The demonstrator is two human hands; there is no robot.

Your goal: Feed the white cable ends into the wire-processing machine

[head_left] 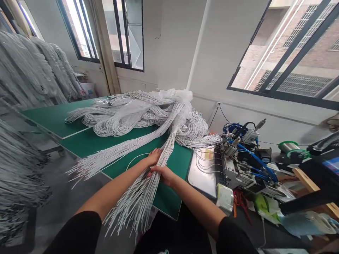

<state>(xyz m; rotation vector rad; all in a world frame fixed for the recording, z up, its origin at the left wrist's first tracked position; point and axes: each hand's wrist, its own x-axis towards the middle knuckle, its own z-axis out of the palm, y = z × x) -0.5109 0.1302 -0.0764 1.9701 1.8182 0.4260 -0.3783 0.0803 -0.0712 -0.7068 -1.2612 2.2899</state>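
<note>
A thick bundle of white cables [143, 192] runs down across the near table edge, its loose ends fanned out toward me. My right hand [163, 174] is closed around it from the right, the fingers lying across the strands. Slightly farther up, my left hand [155, 156] grips the bundle's left side, with some fingers hidden by the cables. Another bundle of white cables [116, 152] lies to the left, its reddish-tipped ends hanging over the edge. Both lead back to a heap of coiled cables [148, 114], partly covered by clear plastic wrap [182, 97].
The green table [172, 192] lies beneath the cables. At right stand a metal plate [202, 176] and a machine with blue tubes [246, 158]. A tape roll [225, 197], red-handled tool [242, 204] and wire spool [290, 148] are nearby. Cable bundles [23, 67] hang at left.
</note>
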